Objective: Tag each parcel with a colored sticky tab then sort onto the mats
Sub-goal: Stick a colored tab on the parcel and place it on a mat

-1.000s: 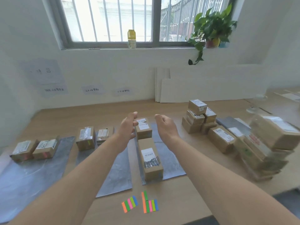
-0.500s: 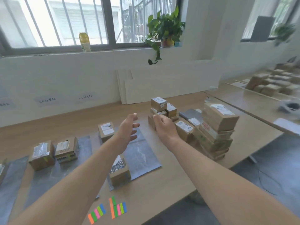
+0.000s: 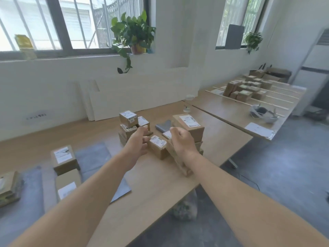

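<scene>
parcel: a small brown carton [image 3: 157, 147] lies flat on the bench [image 3: 156, 180], label [image 3: 158, 140] up, between a small stack [image 3: 128, 120] and a tall stack [image 3: 189, 126], close against the tall one.
left hand: it [image 3: 136, 143] is at the parcel's left end, fingers [image 3: 143, 129] curled and thumb about at the cardboard edge. from here i cannot tell whether it has hold.
right hand: it [image 3: 182, 142] is at the parcel's right end, curled the same way over the far corner. the picture is too smeared to say if it grips or only hovers.
weight: i judge it light, since the carton is small and two hands look like more than it needs.
stiffness: taped corrugated card with square corners, so it should keep its shape under a firm squeeze.
slip: plain card gives good friction. the glossy label and tape are the slick parts, so keep fingertips off them.
where to hold: the two short ends, thumbs low and fingers over the top edge. the long side by the tall stack is too crowded to reach.
risk: lifting at an angle could nudge the tall stack, which already leans unevenly.
mat: a grey sheet [image 3: 92, 154] to the left holds sorted parcels [image 3: 64, 160], well apart from this one.
tabs: not in view.
stage: my guess is pick-up, with tagging and sorting not yet done for this parcel.
</scene>
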Action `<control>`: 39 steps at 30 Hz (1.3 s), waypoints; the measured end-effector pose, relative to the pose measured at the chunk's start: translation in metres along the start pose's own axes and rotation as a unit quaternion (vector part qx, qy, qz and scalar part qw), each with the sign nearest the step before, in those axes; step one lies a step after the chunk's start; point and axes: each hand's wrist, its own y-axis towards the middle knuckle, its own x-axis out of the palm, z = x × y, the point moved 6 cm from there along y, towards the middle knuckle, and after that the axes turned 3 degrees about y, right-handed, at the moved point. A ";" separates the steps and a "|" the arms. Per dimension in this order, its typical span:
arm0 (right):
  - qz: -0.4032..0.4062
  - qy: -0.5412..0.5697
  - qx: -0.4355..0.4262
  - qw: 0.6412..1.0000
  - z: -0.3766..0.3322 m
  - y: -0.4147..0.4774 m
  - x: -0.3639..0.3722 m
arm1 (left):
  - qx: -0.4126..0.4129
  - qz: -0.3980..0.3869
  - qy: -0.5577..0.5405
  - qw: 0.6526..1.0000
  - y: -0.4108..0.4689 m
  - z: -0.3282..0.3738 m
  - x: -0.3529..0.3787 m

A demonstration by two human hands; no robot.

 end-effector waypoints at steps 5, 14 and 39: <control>0.025 0.004 0.024 0.999 0.020 0.020 -0.033 | -0.013 -0.031 0.014 0.999 0.022 0.005 0.041; 0.071 -0.019 0.064 0.995 0.053 0.088 -0.059 | -0.033 -0.083 0.030 0.996 0.111 0.007 0.086; 0.049 -0.083 0.134 0.986 0.144 0.268 -0.096 | -0.104 -0.050 0.054 0.992 0.256 0.000 0.159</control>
